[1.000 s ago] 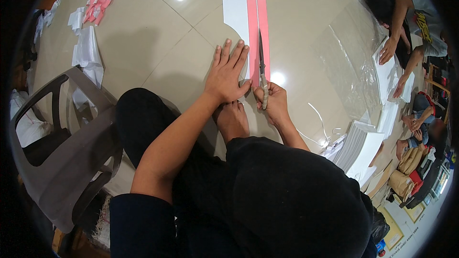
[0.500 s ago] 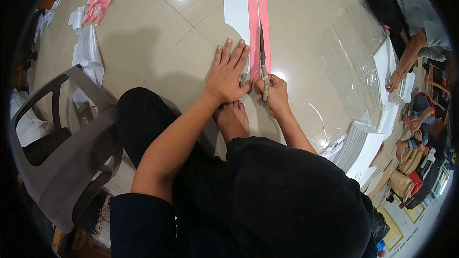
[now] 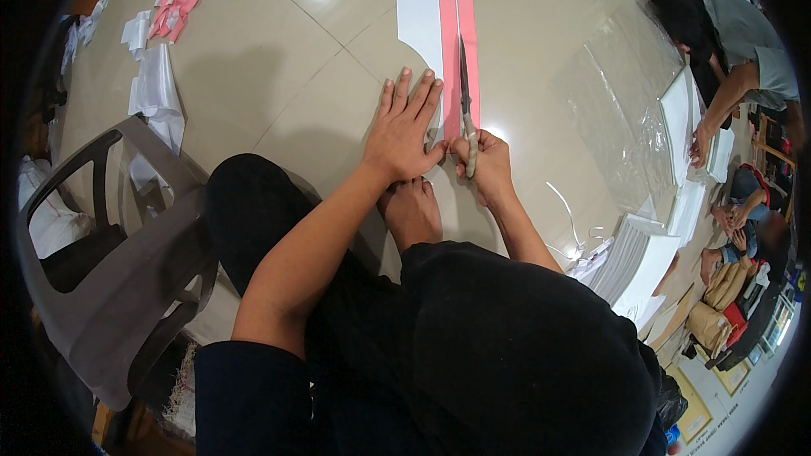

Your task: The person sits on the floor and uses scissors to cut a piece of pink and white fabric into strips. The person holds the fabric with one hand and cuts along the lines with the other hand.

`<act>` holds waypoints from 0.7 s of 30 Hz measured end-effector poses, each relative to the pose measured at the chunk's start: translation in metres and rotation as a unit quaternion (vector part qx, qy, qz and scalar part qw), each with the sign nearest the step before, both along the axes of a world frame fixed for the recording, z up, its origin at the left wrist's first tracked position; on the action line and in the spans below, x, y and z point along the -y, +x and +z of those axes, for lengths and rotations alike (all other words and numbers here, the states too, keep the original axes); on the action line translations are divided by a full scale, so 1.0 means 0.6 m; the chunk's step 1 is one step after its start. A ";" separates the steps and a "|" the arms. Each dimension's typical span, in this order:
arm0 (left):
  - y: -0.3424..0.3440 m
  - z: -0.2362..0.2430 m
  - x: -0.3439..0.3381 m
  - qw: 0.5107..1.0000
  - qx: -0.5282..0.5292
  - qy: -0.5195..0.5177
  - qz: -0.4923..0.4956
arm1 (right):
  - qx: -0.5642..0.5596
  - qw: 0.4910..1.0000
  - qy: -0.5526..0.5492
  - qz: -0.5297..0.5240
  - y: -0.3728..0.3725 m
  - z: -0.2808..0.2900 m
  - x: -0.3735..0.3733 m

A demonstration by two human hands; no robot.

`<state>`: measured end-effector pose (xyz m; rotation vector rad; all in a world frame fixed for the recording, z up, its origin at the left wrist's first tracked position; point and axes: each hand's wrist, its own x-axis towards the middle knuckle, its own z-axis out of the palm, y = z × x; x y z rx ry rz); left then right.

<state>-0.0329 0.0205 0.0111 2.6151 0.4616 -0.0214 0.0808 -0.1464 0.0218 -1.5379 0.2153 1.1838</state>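
Note:
A long white sheet (image 3: 416,13) with a pink band (image 3: 448,25) along its right side lies flat on the tiled floor. A narrow slit runs down the pink band from its far end. My left hand (image 3: 403,128) rests on the sheet's near left part, palm down, with fingers spread. Scissors (image 3: 465,89) with pale wrapped handles are held in my right hand (image 3: 488,167), at the near end of the band. Their dark blades point away from me along the slit. My bare foot (image 3: 411,211) is just behind my left hand.
A grey plastic chair (image 3: 118,287) stands at left. Pink and white scraps (image 3: 182,0) lie far left. At right are a clear plastic sheet (image 3: 621,93), a stack of white sheets (image 3: 638,262) and another person (image 3: 735,42) handling white pieces (image 3: 676,122).
The scissors have tilted slightly in my right hand, and their blades look closer together. My left hand and the sheet have stayed almost where they were.

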 end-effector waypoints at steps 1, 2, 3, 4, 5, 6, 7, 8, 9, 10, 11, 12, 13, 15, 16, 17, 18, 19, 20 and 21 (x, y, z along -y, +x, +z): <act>0.000 0.000 0.000 1.000 0.003 0.001 0.000 | 0.002 1.000 -0.005 0.006 0.003 0.004 -0.003; 0.001 0.000 0.000 1.000 0.004 0.000 0.000 | 0.006 1.000 -0.006 0.007 0.006 0.005 -0.006; 0.001 0.000 0.000 1.000 0.005 -0.001 0.000 | 0.009 1.000 -0.006 0.009 0.009 0.005 -0.009; 0.001 0.000 0.000 1.000 0.006 -0.002 0.000 | 0.013 1.000 -0.007 0.011 0.012 0.005 -0.011; 0.001 0.000 0.000 1.000 0.006 -0.001 -0.001 | 0.012 1.000 -0.010 0.012 0.014 0.002 -0.013; 0.001 0.000 0.000 1.000 0.005 0.001 -0.001 | 0.011 1.000 -0.013 0.014 0.016 -0.002 -0.013; 0.002 0.000 0.001 1.000 0.005 0.002 -0.002 | 0.011 1.000 -0.016 0.015 0.017 -0.003 -0.015; 0.002 0.001 0.001 1.000 0.005 0.001 -0.001 | 0.011 1.000 -0.014 0.016 0.019 -0.002 -0.016; 0.002 0.001 0.001 1.000 0.005 0.000 -0.001 | 0.012 1.000 -0.012 0.017 0.020 -0.001 -0.016; 0.001 0.002 0.001 1.000 0.004 -0.001 -0.001 | 0.012 1.000 -0.009 0.018 0.021 0.001 -0.017; 0.001 0.003 0.000 1.000 0.004 -0.001 0.000 | 0.009 1.000 -0.007 0.014 0.022 0.002 -0.019; 0.001 0.003 0.000 1.000 0.003 -0.001 0.000 | 0.007 1.000 -0.005 0.011 0.021 0.003 -0.021; 0.001 0.003 0.000 1.000 0.002 -0.001 -0.001 | 0.005 1.000 -0.003 0.007 0.022 0.004 -0.021; 0.001 0.003 0.000 1.000 0.001 -0.001 -0.001 | 0.000 1.000 -0.005 0.004 0.021 0.001 -0.020; 0.001 0.003 0.000 1.000 0.001 -0.001 -0.001 | -0.002 1.000 -0.006 0.002 0.021 0.000 -0.020; 0.001 0.003 0.000 1.000 0.000 -0.002 -0.001 | -0.001 1.000 -0.003 0.003 0.021 0.000 -0.020; 0.001 0.003 0.000 1.000 -0.001 -0.003 0.000 | 0.001 1.000 -0.001 0.003 0.021 0.001 -0.019; 0.001 0.003 0.000 1.000 -0.002 -0.005 0.000 | 0.003 1.000 0.001 0.003 0.022 0.001 -0.018; 0.002 0.003 0.000 1.000 -0.003 -0.005 -0.001 | 0.001 1.000 0.004 0.002 0.022 0.000 -0.016; 0.002 0.003 0.000 1.000 -0.003 -0.004 -0.001 | 0.000 1.000 0.008 0.000 0.022 -0.002 -0.015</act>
